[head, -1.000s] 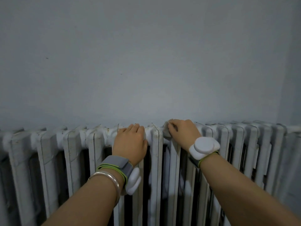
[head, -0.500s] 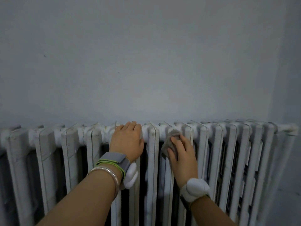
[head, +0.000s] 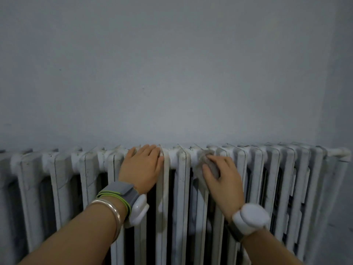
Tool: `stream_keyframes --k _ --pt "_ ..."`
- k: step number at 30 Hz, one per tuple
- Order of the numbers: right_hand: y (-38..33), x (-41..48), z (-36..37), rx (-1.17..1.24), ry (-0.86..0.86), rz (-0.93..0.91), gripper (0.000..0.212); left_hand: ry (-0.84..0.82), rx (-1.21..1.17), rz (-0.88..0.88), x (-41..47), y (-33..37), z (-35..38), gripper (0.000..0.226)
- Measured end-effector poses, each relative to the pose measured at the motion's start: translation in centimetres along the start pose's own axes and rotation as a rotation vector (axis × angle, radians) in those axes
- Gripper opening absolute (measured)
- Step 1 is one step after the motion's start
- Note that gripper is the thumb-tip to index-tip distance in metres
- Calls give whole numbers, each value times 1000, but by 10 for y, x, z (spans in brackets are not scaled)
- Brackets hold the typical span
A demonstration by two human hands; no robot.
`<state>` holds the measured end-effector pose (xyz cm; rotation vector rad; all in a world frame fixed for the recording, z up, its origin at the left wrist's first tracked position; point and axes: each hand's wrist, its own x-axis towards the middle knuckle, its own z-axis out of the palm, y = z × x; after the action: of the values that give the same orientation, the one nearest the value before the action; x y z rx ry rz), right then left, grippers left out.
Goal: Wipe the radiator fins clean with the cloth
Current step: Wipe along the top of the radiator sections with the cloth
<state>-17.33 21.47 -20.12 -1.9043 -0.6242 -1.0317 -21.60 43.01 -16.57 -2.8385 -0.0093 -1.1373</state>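
Observation:
A white cast-iron radiator (head: 271, 173) with many upright fins spans the lower view against the wall. My left hand (head: 142, 169) lies flat on top of a fin near the middle, fingers together, holding nothing. My right hand (head: 222, 177) presses a small grey cloth (head: 207, 161) against the upper front of a fin just right of centre. The cloth is mostly hidden under my fingers. Both wrists wear white devices on straps; the left also has a metal bangle.
A plain grey wall (head: 172, 73) rises behind the radiator. Dark gaps show between the fins. A pipe (head: 342, 153) leaves the radiator's top right end near the room corner.
My right hand with the cloth slid down the fin from its top, then came back up near the top. The left hand stayed where it was.

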Motion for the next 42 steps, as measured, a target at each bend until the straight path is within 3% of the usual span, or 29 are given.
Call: stream_keyframes --k 4,8,12,16,18,23,29,34,38,42 --pt "-25 47 14 -6 -18 -6 22 31 -25 -33 0 -14 -4 71" --pt "-36 88 38 -100 -151 -12 26 -30 29 -115 -2 -26 -5 56" --pt "-37 114 61 -169 -245 59 31 13 40 -120 -5 -30 -5 70" --pt "-39 119 76 -384 -608 127 34 58 89 -110 -7 -30 0 56" --pt "-40 116 82 -388 -683 151 35 79 94 -115 -8 -31 0 52" --pt "-43 111 82 -421 -629 134 35 38 33 -109 -9 -31 0 64" --pt "-41 96 74 -448 -523 55 32 62 50 -107 -9 -29 2 55" --pt "-36 67 69 -500 -326 -47 29 66 39 -104 -8 -31 3 60" --pt "-29 35 69 -341 -35 -205 25 65 31 -109 -8 -31 4 62" --pt "-20 14 67 -237 33 -226 29 70 29 -102 -8 -31 2 74"
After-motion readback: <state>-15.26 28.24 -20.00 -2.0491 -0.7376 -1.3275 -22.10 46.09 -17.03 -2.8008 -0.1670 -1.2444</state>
